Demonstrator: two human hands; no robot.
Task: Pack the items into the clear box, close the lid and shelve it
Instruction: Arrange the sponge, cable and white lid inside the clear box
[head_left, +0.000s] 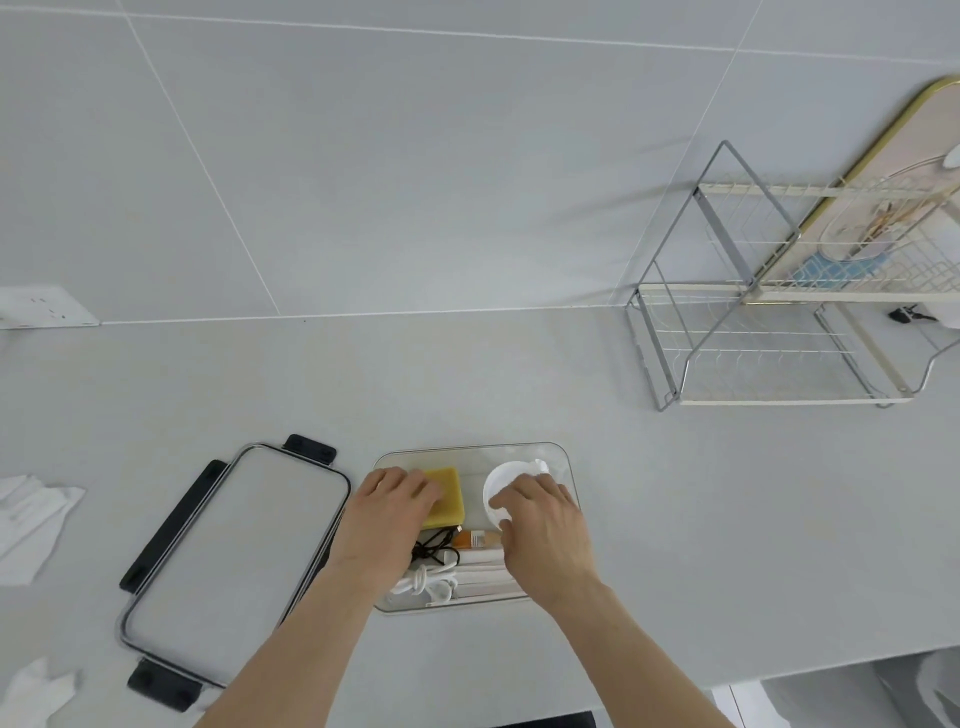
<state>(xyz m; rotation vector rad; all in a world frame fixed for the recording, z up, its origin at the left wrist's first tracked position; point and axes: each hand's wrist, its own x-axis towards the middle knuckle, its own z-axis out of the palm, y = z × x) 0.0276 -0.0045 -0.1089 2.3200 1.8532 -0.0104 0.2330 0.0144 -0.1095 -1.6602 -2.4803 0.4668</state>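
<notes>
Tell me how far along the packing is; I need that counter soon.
Mostly packed: cables already lie in the clear box. Now the left hand sets the yellow block, the right hand the white round item. The lid lies beside the box; closing and the wire shelf remain.

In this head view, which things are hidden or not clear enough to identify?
- Orange item in the clear box: too small, label unreadable.
- White round item: partly covered by the right hand.
- Yellow block: left hand hides its left side.
- Rack: cut by the right edge.
</notes>
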